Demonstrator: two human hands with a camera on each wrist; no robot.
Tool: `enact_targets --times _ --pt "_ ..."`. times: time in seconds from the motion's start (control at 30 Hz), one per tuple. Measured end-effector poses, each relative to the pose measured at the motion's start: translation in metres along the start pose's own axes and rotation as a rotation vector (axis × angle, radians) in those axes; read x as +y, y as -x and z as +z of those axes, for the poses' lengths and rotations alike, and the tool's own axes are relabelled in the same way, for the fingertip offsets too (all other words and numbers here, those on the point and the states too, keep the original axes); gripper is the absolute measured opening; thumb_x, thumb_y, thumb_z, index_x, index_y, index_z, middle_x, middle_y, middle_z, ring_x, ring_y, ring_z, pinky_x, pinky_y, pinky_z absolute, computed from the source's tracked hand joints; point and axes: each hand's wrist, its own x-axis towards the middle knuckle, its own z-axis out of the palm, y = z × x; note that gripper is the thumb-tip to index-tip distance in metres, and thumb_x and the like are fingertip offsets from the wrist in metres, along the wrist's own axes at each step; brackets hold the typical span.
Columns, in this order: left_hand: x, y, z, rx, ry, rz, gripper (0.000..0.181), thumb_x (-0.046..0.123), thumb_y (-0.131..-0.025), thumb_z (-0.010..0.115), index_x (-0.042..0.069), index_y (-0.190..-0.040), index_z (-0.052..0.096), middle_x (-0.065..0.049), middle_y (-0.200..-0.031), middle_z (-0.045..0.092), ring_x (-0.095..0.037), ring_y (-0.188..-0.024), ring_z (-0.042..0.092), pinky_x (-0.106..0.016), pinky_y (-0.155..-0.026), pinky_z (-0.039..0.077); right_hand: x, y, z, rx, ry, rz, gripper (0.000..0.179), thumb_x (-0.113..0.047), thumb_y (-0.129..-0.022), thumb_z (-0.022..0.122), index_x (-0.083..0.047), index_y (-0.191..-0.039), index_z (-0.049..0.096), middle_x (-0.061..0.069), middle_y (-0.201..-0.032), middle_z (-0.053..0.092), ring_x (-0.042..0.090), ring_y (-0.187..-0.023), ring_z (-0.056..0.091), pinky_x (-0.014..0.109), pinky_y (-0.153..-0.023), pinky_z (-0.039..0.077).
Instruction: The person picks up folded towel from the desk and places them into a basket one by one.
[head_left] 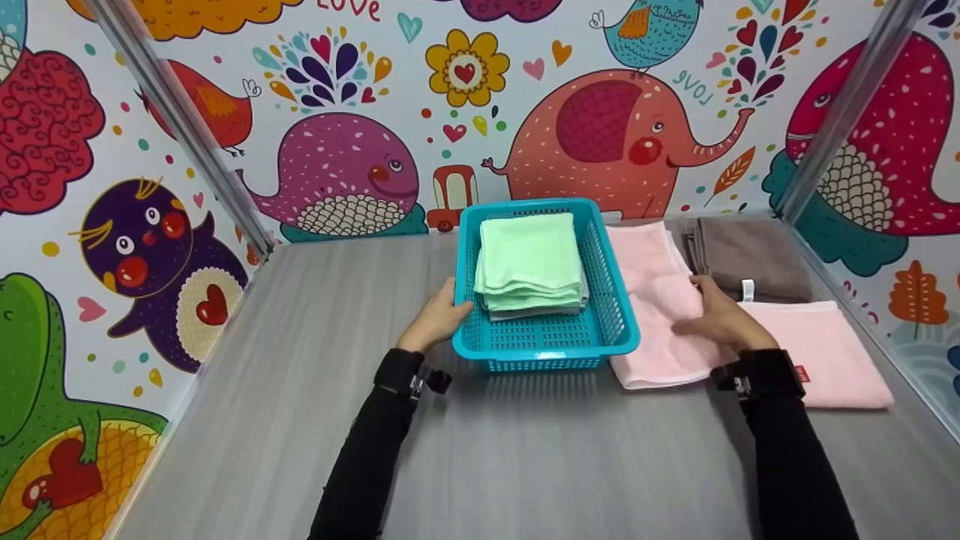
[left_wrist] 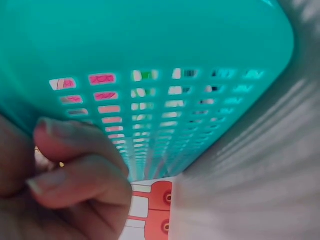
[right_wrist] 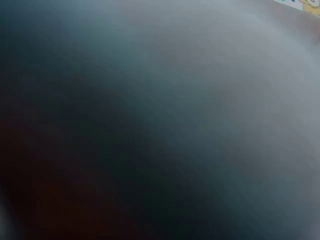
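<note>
A turquoise plastic basket [head_left: 545,355] stands at the middle of the grey table, holding a stack of folded light-green cloths [head_left: 529,251] with greyish cloth beneath. My left hand [head_left: 439,319] grips the basket's left rim, thumb on top; the left wrist view shows curled fingers against the perforated side [left_wrist: 150,40]. To the right, a folded pink towel [head_left: 652,330] lies partly behind the basket. My right hand [head_left: 720,319] holds its right side, where the fabric bulges up between thumb and fingers. The right wrist view is too dark and blurred to show the hand.
Right of the pink towel lie a folded brown towel [head_left: 757,255] with a white tag and, nearer, another folded pink towel [head_left: 832,352] with a red label. Cartoon-printed walls [head_left: 360,165] with metal posts [head_left: 847,112] bound the table [head_left: 337,300] at the back and sides.
</note>
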Motion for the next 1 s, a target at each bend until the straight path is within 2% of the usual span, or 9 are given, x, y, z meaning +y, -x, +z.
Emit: enact_targets --times 0.1,0.23,0.43,0.5,0.57,0.6,0.67,0.77,1.0 --pt "0.000 0.000 0.000 0.002 0.004 -0.002 0.054 0.010 -0.106 0.050 -0.002 -0.156 0.033 -0.024 -0.156 0.044 -0.033 -0.142 0.045 -0.051 -0.118 0.036 0.000 -0.001 0.000 0.020 -0.042 -0.061 0.109 -0.008 -0.083 0.081 0.003 -0.161 0.006 0.039 -0.163 0.019 0.054 -0.148 0.022 0.068 -0.121 0.015" --pt "-0.001 0.000 0.000 0.009 0.007 -0.005 0.054 0.009 -0.106 0.050 -0.002 -0.156 0.033 -0.024 -0.156 0.044 -0.034 -0.142 0.045 -0.052 -0.119 0.036 -0.002 -0.001 -0.002 0.043 -0.065 -0.101 0.108 -0.005 -0.084 0.080 0.003 -0.163 0.006 0.037 -0.164 0.019 0.052 -0.149 0.020 0.068 -0.122 0.015" --pt "0.000 0.000 0.000 0.005 0.006 -0.004 0.056 0.009 -0.106 0.050 -0.002 -0.157 0.032 -0.024 -0.157 0.043 -0.035 -0.143 0.044 -0.052 -0.119 0.035 -0.017 0.013 -0.023 0.104 -0.146 -0.095 0.103 -0.008 -0.091 0.075 -0.008 -0.167 0.004 0.031 -0.168 0.013 0.049 -0.143 0.028 0.068 -0.118 0.026" --pt "0.001 0.000 0.000 -0.003 0.008 -0.004 0.056 0.010 -0.105 0.050 -0.001 -0.157 0.032 -0.023 -0.157 0.043 -0.034 -0.142 0.044 -0.051 -0.118 0.036 -0.024 0.021 -0.031 0.158 -0.159 -0.103 0.102 -0.011 -0.094 0.073 -0.012 -0.167 0.003 0.029 -0.168 0.014 0.046 -0.135 0.038 0.061 -0.110 0.042" --pt "0.001 0.000 -0.001 -0.011 0.015 -0.011 0.056 0.011 -0.106 0.049 -0.001 -0.157 0.031 -0.022 -0.157 0.043 -0.032 -0.141 0.044 -0.050 -0.117 0.036 -0.030 0.030 -0.038 0.229 -0.177 -0.126 0.099 -0.012 -0.096 0.073 -0.013 -0.168 0.004 0.028 -0.164 0.021 0.040 -0.125 0.048 0.049 -0.096 0.056" --pt "0.001 0.000 -0.001 -0.014 0.018 -0.015 0.056 0.011 -0.106 0.049 0.000 -0.158 0.031 -0.021 -0.157 0.043 -0.031 -0.141 0.045 -0.050 -0.117 0.036 -0.032 0.034 -0.041 0.266 -0.192 -0.145 0.098 -0.013 -0.096 0.073 -0.013 -0.168 0.006 0.027 -0.163 0.024 0.035 -0.122 0.049 0.042 -0.092 0.058" --pt "0.000 0.000 -0.001 -0.019 0.025 -0.022 0.057 0.012 -0.106 0.049 0.001 -0.158 0.030 -0.020 -0.158 0.042 -0.030 -0.141 0.044 -0.049 -0.117 0.036 -0.037 0.041 -0.045 0.333 -0.230 -0.173 0.094 -0.013 -0.097 0.072 -0.014 -0.168 0.010 0.023 -0.156 0.030 0.022 -0.111 0.050 0.028 -0.074 0.059" --pt "0.001 0.000 -0.001 -0.019 0.027 -0.024 0.057 0.012 -0.106 0.049 0.000 -0.158 0.029 -0.020 -0.159 0.041 -0.030 -0.142 0.043 -0.050 -0.117 0.036 -0.043 0.048 -0.049 0.398 -0.290 -0.196 0.092 -0.013 -0.097 0.072 -0.016 -0.167 0.013 0.018 -0.155 0.029 0.014 -0.109 0.046 0.020 -0.072 0.056" --pt "0.003 0.001 -0.001 -0.025 0.033 -0.027 0.056 0.009 -0.106 0.049 0.000 -0.157 0.030 -0.022 -0.157 0.043 -0.030 -0.139 0.045 -0.049 -0.116 0.037 -0.052 0.050 -0.053 0.448 -0.336 -0.130 0.097 -0.018 -0.097 0.072 -0.021 -0.168 0.006 0.019 -0.161 0.022 0.020 -0.118 0.044 0.018 -0.074 0.057"
